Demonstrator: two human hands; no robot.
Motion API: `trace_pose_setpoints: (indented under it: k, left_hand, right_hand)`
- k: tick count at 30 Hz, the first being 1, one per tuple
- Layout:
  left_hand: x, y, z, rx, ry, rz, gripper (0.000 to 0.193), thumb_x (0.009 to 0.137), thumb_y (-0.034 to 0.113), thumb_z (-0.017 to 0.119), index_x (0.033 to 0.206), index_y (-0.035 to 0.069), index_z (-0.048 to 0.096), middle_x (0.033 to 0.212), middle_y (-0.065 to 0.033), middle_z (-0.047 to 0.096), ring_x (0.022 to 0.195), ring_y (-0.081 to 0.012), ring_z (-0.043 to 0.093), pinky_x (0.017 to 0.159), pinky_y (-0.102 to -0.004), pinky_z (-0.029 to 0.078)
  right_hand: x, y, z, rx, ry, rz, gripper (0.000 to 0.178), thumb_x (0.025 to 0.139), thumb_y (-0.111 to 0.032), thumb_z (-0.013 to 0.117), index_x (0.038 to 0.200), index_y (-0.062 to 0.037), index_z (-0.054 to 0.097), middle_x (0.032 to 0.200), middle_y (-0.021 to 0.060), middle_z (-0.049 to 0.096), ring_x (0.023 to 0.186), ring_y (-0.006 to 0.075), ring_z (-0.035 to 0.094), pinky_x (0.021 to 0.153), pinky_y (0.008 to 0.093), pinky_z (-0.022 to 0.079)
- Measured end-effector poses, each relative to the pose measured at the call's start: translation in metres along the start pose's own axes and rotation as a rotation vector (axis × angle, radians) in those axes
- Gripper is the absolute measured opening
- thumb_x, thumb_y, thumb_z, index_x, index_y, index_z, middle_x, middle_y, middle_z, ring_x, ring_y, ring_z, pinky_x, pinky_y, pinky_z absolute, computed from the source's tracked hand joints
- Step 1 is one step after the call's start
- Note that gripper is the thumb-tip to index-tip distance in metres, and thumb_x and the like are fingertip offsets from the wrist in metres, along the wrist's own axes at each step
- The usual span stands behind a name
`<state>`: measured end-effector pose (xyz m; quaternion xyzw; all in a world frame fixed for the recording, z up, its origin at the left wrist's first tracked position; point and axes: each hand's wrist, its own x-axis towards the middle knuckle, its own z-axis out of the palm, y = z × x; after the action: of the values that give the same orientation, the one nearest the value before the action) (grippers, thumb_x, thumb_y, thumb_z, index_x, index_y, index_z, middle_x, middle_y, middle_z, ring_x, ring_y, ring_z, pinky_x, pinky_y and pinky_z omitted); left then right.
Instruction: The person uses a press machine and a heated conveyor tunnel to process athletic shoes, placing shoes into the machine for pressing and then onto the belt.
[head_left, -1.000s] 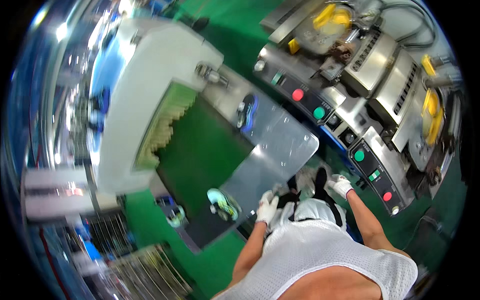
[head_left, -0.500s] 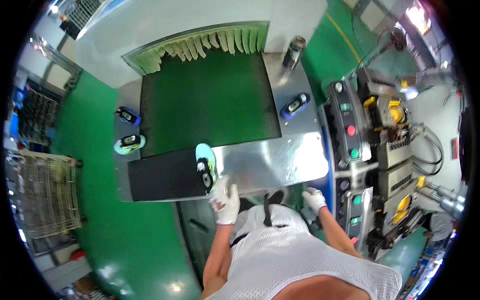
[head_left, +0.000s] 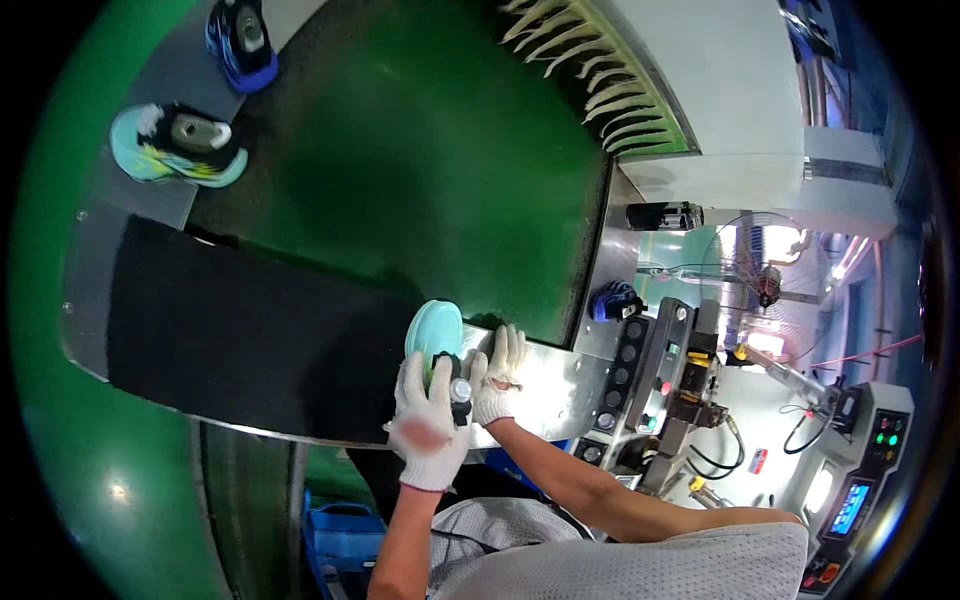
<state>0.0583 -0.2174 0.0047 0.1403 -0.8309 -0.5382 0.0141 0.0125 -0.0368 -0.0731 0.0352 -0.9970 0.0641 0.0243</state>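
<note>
A teal shoe [head_left: 435, 330] stands at the right edge of a black mat on the metal table. My left hand [head_left: 428, 425], in a white glove with a reddish stain on its back, is closed on the near part of this shoe and hides much of it. A small dark piece with a round pale end [head_left: 460, 390] shows by my left thumb; its kind I cannot make out. Just right of the shoe, my right hand [head_left: 497, 378], also gloved, rests on the bare metal with its fingers stretched out and holds nothing.
Left on the side ledge are another teal shoe [head_left: 180, 145] and a blue-black shoe [head_left: 242, 45]. A green conveyor belt [head_left: 420, 180] leads to a fringed opening [head_left: 620, 100]. On the right are a blue shoe [head_left: 615, 302], a dark bottle [head_left: 665, 216] and a machine's control panel [head_left: 660, 370].
The view has turned and come closer to the table. My right hand has come up from beside the machine onto the metal surface, near the shoe. My left hand has closed on the shoe.
</note>
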Motion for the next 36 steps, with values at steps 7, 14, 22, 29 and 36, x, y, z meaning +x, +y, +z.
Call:
trace_pose_setpoints:
  k: [7,14,22,29,36]
  left_hand:
    - [0.001,-0.013,-0.003,-0.03,0.041,0.014,0.06,0.083,0.013,0.078,0.139,0.007,0.057,0.146,-0.0292,0.045,0.133,-0.0514,0.047,0.11,-0.0584,0.041]
    - [-0.002,0.017,-0.011,-0.014,-0.011,-0.01,0.06,0.087,0.017,0.077,0.143,0.011,0.055,0.151,-0.0247,0.044,0.14,-0.0448,0.044,0.114,-0.0513,0.041]
    - [0.001,-0.062,0.023,0.08,0.059,0.044,0.076,0.083,0.015,0.084,0.147,-0.001,0.046,0.143,-0.0195,0.053,0.128,-0.0339,0.057,0.112,-0.0448,0.046]
    - [0.001,-0.022,-0.007,-0.143,-0.203,0.044,0.045,0.095,0.017,0.072,0.133,-0.002,0.057,0.126,-0.0187,0.064,0.114,-0.0311,0.064,0.099,-0.0423,0.053]
    - [0.032,0.068,-0.018,0.252,-0.298,0.637,0.042,0.099,0.025,0.071,0.126,-0.005,0.061,0.1,-0.0206,0.072,0.086,-0.0294,0.072,0.066,-0.0453,0.06]
  right_hand:
    - [0.0,0.004,0.008,0.059,-0.015,-0.058,0.068,0.101,-0.04,0.045,0.151,0.0065,0.041,0.154,0.0325,0.04,0.146,0.0535,0.032,0.122,0.0641,0.019]
    - [0.002,0.004,-0.011,0.046,0.039,-0.087,0.068,0.098,-0.036,0.053,0.15,0.006,0.041,0.153,0.0307,0.041,0.145,0.0533,0.032,0.122,0.065,0.019]
    - [-0.013,-0.005,-0.079,0.35,-0.328,0.135,0.058,0.092,-0.036,0.052,0.139,-0.0022,0.056,0.145,0.0266,0.056,0.133,0.0425,0.056,0.11,0.0543,0.044]
    - [-0.174,0.081,-0.119,0.748,-0.169,0.455,0.053,0.099,-0.042,0.054,0.14,-0.0082,0.062,0.14,0.0151,0.065,0.129,0.0323,0.062,0.11,0.0406,0.048]
    - [-0.438,0.138,-0.131,0.737,0.225,1.482,0.05,0.089,-0.043,0.059,0.128,-0.0145,0.072,0.126,0.0187,0.072,0.118,0.0369,0.067,0.102,0.0456,0.054]
